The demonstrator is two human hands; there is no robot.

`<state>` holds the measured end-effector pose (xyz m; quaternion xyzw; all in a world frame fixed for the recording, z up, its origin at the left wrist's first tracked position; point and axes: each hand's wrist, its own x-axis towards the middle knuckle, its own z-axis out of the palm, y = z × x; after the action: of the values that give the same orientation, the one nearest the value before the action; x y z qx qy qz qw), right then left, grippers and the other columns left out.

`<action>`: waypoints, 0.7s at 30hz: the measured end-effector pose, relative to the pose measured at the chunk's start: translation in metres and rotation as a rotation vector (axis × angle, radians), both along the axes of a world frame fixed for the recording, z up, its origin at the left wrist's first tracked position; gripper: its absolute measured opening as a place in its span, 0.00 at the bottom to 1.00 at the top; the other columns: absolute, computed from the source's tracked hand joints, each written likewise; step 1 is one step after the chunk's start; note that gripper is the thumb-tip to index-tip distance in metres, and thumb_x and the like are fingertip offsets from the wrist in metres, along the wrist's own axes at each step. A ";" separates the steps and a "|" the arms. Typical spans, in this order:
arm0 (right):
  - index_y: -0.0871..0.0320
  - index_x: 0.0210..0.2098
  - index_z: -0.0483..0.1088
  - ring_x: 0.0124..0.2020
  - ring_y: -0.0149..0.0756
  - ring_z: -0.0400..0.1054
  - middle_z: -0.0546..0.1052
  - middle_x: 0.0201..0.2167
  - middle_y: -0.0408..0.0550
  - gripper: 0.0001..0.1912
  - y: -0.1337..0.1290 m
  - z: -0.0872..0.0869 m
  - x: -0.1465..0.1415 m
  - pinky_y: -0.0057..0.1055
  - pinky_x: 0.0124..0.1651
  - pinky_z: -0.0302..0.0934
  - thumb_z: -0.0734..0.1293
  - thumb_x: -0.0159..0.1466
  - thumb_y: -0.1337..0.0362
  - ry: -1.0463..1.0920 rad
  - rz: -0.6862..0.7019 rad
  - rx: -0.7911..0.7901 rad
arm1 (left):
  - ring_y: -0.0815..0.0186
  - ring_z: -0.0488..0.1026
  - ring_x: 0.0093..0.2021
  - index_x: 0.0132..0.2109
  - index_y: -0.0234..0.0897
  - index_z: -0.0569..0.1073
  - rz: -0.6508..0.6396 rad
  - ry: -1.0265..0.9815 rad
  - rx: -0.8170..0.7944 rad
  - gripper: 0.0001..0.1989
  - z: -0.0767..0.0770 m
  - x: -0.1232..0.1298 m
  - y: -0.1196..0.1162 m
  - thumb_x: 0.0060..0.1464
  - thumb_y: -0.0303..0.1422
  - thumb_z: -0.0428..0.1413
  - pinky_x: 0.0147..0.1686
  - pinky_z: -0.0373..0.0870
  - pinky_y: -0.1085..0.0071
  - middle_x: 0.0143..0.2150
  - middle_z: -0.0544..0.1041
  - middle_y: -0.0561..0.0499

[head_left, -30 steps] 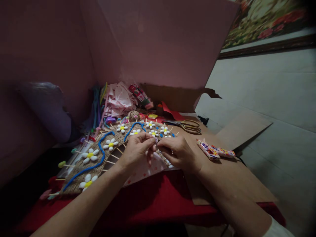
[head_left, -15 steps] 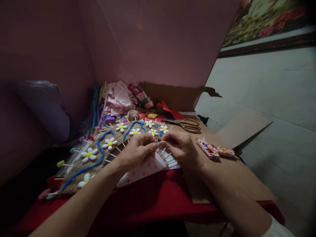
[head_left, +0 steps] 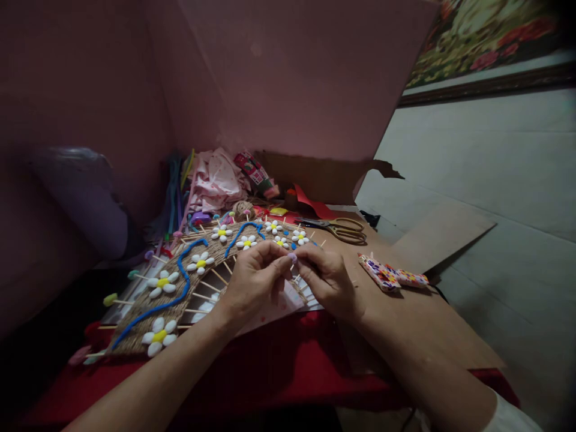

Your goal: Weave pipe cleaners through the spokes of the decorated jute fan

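Observation:
Between the fingertips of both hands is a small lilac piece (head_left: 292, 258), round and too small to make out fully. My left hand (head_left: 258, 276) pinches it from one side, and my right hand (head_left: 328, 279) from the other. Under and behind them lies a fan-shaped craft (head_left: 198, 255) of thin wooden sticks wound with brown twine. White flowers with yellow centres (head_left: 200, 262) and wavy blue strips (head_left: 185, 282) decorate the twine. Coloured tips (head_left: 110, 299) cap several of its sticks. My hands cover part of the craft's right side.
Scissors (head_left: 344, 230) rest on brown cardboard (head_left: 423, 327), with a flower-patterned glue gun (head_left: 391, 276) to their right. Pink dotted cloth (head_left: 218, 180), a twine ball (head_left: 243, 209) and red paper (head_left: 312, 203) are at the back. A red cloth (head_left: 270, 366) covers the near edge.
Both hands have shifted slightly, and the lilac piece shows more plainly between the fingertips. More of the craft's lower sticks and its nearest flower have come into sight.

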<state>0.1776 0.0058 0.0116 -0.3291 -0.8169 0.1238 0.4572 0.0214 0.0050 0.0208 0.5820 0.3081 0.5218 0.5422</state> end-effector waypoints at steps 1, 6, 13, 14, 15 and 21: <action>0.59 0.33 0.67 0.27 0.30 0.63 0.69 0.26 0.43 0.06 0.001 0.001 0.000 0.27 0.32 0.57 0.59 0.63 0.67 0.018 0.016 -0.037 | 0.75 0.64 0.16 0.31 0.34 0.70 0.010 0.006 0.012 0.07 0.000 0.000 0.000 0.49 0.33 0.59 0.13 0.62 0.80 0.21 0.70 0.56; 0.60 0.27 0.67 0.24 0.28 0.61 0.68 0.23 0.41 0.07 0.007 0.002 0.001 0.25 0.28 0.55 0.61 0.61 0.67 0.114 0.068 -0.182 | 0.73 0.68 0.21 0.34 0.33 0.74 0.040 0.070 0.091 0.05 -0.002 -0.002 0.002 0.49 0.30 0.58 0.18 0.67 0.78 0.25 0.73 0.53; 0.59 0.35 0.69 0.28 0.30 0.64 0.72 0.28 0.45 0.06 0.003 0.002 -0.001 0.26 0.31 0.58 0.62 0.63 0.65 0.021 0.036 -0.064 | 0.75 0.65 0.19 0.29 0.33 0.74 0.113 0.029 0.079 0.04 0.000 -0.003 0.002 0.45 0.29 0.61 0.16 0.63 0.80 0.22 0.71 0.55; 0.59 0.35 0.69 0.28 0.30 0.65 0.72 0.28 0.45 0.06 0.003 0.002 -0.001 0.26 0.32 0.59 0.62 0.63 0.65 0.009 0.042 -0.049 | 0.76 0.64 0.18 0.28 0.33 0.73 0.120 0.008 0.058 0.05 0.001 -0.003 0.002 0.44 0.29 0.62 0.16 0.62 0.80 0.21 0.71 0.55; 0.59 0.34 0.69 0.28 0.30 0.65 0.73 0.28 0.45 0.06 0.003 0.003 -0.001 0.26 0.32 0.59 0.61 0.64 0.64 0.006 0.051 -0.039 | 0.76 0.63 0.17 0.27 0.33 0.73 0.116 -0.008 0.033 0.06 0.001 -0.004 0.003 0.43 0.30 0.62 0.15 0.61 0.79 0.20 0.71 0.55; 0.59 0.31 0.67 0.27 0.29 0.64 0.70 0.26 0.44 0.08 0.008 0.005 0.003 0.26 0.32 0.58 0.59 0.65 0.64 -0.035 0.038 -0.022 | 0.73 0.65 0.17 0.30 0.33 0.76 0.097 0.060 0.029 0.05 0.002 -0.005 0.004 0.45 0.31 0.60 0.16 0.64 0.77 0.18 0.71 0.54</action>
<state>0.1808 0.0138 0.0168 -0.3206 -0.8295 0.1355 0.4367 0.0166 0.0093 0.0227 0.5895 0.3445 0.5343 0.4984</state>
